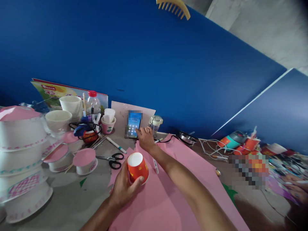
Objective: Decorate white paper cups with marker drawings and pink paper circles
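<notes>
My left hand (124, 186) is wrapped round an upturned red paper cup (139, 170), its white base facing up, over pink paper (154, 205). Farther off, my right hand (146, 138) reaches to a phone (133, 125) that leans upright against a pink sheet (117, 107). A fingertip of that hand touches the lit number pad on the screen; its other fingers are partly curled, with nothing seen in them. Black scissors (115, 161) and a white marker (116, 145) lie left of the pink paper. Another marker (156, 166) rests between my forearms.
Stacked decorated white cups and bowls (22, 160) stand at the left, beside small pink-topped tubs (84, 158). A red-capped bottle (93, 102) and a clear jar (156, 123) are at the back. Cables (209, 150) and another person's hand (297, 186) are at the right.
</notes>
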Demonstrator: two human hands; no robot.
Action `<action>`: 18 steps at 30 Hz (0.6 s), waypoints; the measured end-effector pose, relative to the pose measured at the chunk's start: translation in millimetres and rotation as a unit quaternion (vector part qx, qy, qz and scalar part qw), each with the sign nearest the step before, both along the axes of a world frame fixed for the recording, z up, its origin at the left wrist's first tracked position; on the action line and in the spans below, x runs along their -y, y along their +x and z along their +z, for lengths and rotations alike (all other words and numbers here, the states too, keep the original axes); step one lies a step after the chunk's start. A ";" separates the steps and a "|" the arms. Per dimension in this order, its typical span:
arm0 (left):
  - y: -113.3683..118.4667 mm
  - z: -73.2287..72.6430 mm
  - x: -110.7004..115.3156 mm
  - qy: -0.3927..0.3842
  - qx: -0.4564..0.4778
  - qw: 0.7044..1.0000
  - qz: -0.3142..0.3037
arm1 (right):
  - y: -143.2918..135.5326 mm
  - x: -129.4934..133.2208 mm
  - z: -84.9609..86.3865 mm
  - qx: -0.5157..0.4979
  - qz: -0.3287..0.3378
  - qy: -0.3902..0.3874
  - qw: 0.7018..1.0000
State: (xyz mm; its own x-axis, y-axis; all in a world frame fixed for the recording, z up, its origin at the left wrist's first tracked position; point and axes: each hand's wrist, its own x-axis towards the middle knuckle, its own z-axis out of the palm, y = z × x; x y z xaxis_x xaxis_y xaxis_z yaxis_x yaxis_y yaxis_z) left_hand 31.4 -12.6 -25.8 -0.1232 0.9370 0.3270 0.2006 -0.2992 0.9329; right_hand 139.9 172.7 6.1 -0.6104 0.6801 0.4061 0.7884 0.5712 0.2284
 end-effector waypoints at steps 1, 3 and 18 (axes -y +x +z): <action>-0.1 -0.4 -0.1 -0.001 -0.004 1.000 0.001 | -1.9 -0.9 0.6 0.002 0.000 0.000 1.000; -0.5 -1.3 -0.3 -0.002 -0.012 1.000 0.004 | -6.4 -3.5 1.8 0.004 -0.001 -0.002 1.000; -0.3 1.3 0.7 -0.017 -0.010 1.000 -0.010 | -5.5 -1.0 -7.3 0.049 0.021 -0.028 0.998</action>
